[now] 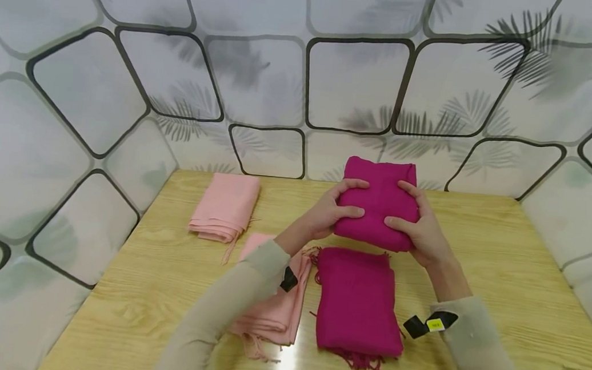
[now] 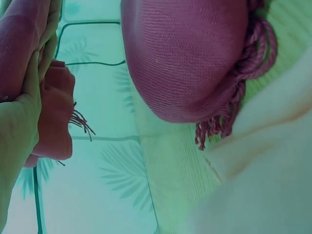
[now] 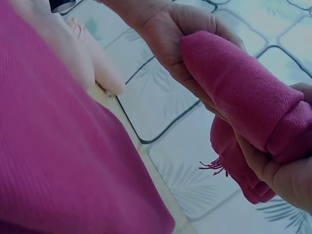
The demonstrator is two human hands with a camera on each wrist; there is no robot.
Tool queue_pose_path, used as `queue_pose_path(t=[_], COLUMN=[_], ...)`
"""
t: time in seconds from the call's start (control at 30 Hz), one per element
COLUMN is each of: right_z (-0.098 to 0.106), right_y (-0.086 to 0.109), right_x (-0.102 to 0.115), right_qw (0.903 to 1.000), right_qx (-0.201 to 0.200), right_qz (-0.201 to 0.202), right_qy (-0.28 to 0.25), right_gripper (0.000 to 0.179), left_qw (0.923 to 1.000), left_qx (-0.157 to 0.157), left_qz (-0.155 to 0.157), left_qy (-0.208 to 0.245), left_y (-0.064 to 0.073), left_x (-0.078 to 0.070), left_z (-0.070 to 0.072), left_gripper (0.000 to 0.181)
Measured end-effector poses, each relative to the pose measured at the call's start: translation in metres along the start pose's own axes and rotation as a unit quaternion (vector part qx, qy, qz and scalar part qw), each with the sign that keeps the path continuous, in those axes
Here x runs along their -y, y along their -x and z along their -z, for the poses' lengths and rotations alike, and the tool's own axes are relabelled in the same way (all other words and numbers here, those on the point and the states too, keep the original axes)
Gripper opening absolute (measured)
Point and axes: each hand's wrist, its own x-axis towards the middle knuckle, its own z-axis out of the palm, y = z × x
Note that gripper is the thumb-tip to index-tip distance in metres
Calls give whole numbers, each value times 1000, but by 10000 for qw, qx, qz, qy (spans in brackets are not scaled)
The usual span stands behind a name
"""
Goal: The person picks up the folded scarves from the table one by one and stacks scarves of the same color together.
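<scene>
Both hands hold a folded magenta scarf (image 1: 378, 193) above the far part of the table, one at each side. My left hand (image 1: 327, 211) grips its left edge, thumb on the near face. On the right edge is my right hand (image 1: 423, 231), its thumb also on the face. The right wrist view shows the scarf's folded edge (image 3: 243, 92) between the two hands, with fringe hanging below. A second folded magenta scarf (image 1: 354, 304) lies on the table below, its fringe toward the near side.
A folded pink scarf (image 1: 279, 313) lies left of the magenta one, partly hidden by the left sleeve (image 1: 231, 295). Another folded pink scarf (image 1: 229, 203) lies at the far left of the wooden table (image 1: 139, 288). Patterned fabric walls (image 1: 354, 86) stand behind and at both sides.
</scene>
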Motion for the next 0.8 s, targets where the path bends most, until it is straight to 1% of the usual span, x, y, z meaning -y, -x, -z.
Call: queue_pose_path(t=[0.17, 0.3, 0.37, 0.47, 0.53, 0.6, 0.67, 0.73, 0.8], right_z=[-9, -12, -13, -16, -19, -23, -27, -31, -35], right_y=[3, 5, 6, 9, 12, 15, 19, 22, 24], right_x=[-5, -10, -12, -14, -16, -16, -16, -14, -12], right_qw=[10000, 9998, 9997, 9992, 9988, 9981, 9973, 9963, 9952], right_qx=[47, 172, 245, 380, 492, 618, 736, 845, 947], right_qz=[-50, -59, -72, -94, -67, -1, 75, 125, 116], right_qy=[-29, -6, 21, 50, 46, 28, 32, 76, 201], right_gripper=[72, 76, 76, 73, 71, 70, 69, 71, 73], left_qw=[10000, 10000, 9999, 9978, 9933, 9870, 9827, 9816, 9822], left_qx=[-3, 1, 38, 218, 319, 358, 239, 68, -120], left_qz=[-28, 82, 136, 145, 86, 8, -38, -67, -78], left_qy=[23, 42, -65, -607, -1106, -1567, -1838, -1906, -1875], left_y=[11, 17, 20, 27, 34, 41, 48, 56, 65], left_x=[0, 1, 0, -2, -5, -8, -10, -13, -15], left_z=[6, 10, 11, 11, 11, 10, 7, 3, -1], left_gripper=[57, 63, 63, 57, 51, 46, 42, 39, 37])
